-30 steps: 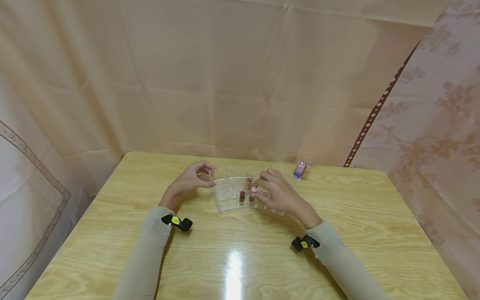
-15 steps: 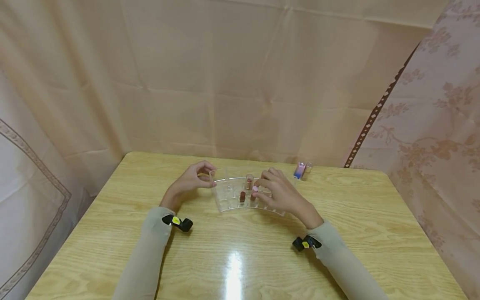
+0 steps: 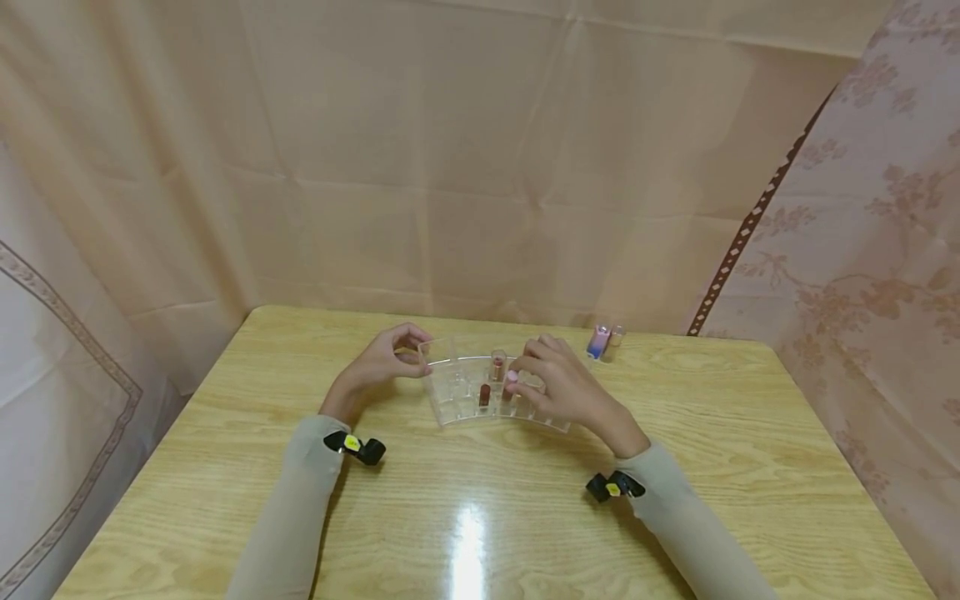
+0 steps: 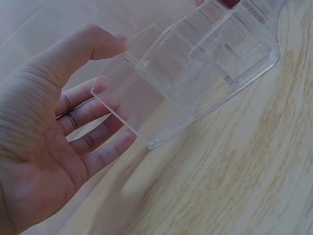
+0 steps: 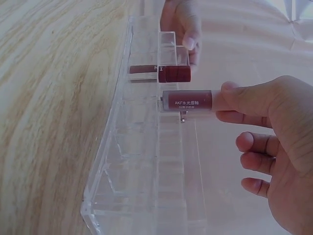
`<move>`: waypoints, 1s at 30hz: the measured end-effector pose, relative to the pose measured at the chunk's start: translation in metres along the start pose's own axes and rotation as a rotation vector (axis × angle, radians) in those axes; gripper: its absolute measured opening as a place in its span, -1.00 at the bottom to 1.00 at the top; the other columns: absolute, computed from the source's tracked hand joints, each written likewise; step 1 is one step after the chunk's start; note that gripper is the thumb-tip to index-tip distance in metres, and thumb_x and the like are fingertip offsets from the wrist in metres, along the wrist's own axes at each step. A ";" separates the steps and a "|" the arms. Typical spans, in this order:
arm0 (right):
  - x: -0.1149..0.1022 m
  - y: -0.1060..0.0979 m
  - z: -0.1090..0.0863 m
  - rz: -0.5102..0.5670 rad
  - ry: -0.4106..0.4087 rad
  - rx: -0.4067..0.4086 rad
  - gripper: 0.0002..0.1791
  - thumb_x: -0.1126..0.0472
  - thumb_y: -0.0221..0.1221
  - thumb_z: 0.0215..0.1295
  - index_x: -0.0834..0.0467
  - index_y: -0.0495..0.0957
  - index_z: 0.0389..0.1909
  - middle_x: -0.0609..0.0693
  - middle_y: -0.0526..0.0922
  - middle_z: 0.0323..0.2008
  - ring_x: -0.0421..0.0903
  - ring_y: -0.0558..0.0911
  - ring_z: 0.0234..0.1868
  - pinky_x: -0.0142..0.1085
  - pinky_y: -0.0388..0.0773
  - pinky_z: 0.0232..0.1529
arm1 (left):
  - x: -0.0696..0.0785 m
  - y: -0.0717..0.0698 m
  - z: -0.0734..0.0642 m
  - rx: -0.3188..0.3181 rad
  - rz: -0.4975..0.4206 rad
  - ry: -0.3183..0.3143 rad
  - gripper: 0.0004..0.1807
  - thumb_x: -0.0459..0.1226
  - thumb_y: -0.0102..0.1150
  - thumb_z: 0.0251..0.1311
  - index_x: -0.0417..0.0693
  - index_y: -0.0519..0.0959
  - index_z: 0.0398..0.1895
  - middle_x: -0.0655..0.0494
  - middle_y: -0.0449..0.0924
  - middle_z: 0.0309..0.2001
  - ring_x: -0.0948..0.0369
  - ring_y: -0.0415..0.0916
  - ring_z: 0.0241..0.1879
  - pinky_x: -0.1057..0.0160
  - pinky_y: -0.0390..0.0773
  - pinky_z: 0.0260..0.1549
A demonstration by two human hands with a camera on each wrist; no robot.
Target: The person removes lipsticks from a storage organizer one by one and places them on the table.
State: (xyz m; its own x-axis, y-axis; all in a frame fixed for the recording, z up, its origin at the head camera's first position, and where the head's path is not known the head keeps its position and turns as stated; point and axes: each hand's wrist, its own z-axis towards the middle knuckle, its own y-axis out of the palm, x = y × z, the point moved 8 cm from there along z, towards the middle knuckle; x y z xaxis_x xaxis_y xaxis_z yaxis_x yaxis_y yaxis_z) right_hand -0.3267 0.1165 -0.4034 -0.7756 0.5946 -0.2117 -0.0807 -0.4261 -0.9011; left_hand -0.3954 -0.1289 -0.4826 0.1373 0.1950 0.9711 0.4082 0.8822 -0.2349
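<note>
A clear acrylic lipstick organizer (image 3: 459,398) with a curved front and stepped compartments stands on the table. My left hand (image 3: 385,354) holds its left end; in the left wrist view the thumb lies at the upper edge, and fingertips show through the end panel (image 4: 132,93). Thumb and index finger of my right hand (image 3: 558,379) pinch the pale pink cap of a lip gloss tube (image 5: 188,101). The tube is upright, its lower end about level with the compartment rims. Beside it a dark red lipstick tube (image 5: 174,74) stands in a front compartment. Another lipstick (image 3: 498,365) stands farther back.
A pink-and-blue tube (image 3: 598,342) and a small clear-and-pink item (image 3: 617,335) lie behind the organizer to the right, near the back edge of the wooden table (image 3: 405,517). A beige curtain (image 3: 480,167) hangs behind the table.
My right hand has shifted very slightly to the right with the lip gloss tube. My left hand and the organizer have stayed in place.
</note>
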 end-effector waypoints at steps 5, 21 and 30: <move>-0.001 -0.006 0.001 0.006 -0.014 0.028 -0.81 0.06 0.35 0.31 0.10 0.72 -0.22 0.00 0.58 -0.32 -0.12 0.33 -0.25 -0.23 0.27 -0.15 | 0.002 0.000 0.000 0.003 -0.009 0.008 -0.41 -0.53 0.40 0.11 -0.44 0.40 0.21 -0.21 0.49 -0.01 0.11 0.56 -0.10 0.37 0.63 -0.06; 0.000 -0.016 0.001 0.029 -0.002 0.039 -0.84 0.09 0.36 0.30 0.10 0.71 -0.23 0.02 0.61 -0.31 -0.10 0.33 -0.25 -0.21 0.26 -0.15 | 0.001 -0.001 0.000 -0.009 -0.007 0.010 -0.40 -0.54 0.37 0.11 -0.47 0.38 0.22 -0.19 0.49 -0.02 0.10 0.57 -0.10 0.36 0.64 -0.07; 0.006 -0.020 -0.001 0.011 0.030 0.020 -0.80 0.07 0.35 0.32 0.12 0.72 -0.20 -0.02 0.60 -0.31 -0.13 0.30 -0.26 -0.24 0.26 -0.16 | -0.001 0.001 0.000 -0.019 -0.053 0.000 -0.39 -0.58 0.35 0.10 -0.49 0.37 0.23 -0.16 0.47 -0.05 0.14 0.61 -0.12 0.31 0.69 -0.10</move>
State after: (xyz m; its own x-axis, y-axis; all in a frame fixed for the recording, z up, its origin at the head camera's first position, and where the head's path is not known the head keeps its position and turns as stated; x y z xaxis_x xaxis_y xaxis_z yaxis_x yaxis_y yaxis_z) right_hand -0.3289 0.1288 -0.3871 -0.7575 0.6099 -0.2329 -0.0853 -0.4462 -0.8909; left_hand -0.3947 -0.1279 -0.4843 0.1149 0.1483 0.9822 0.4322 0.8829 -0.1839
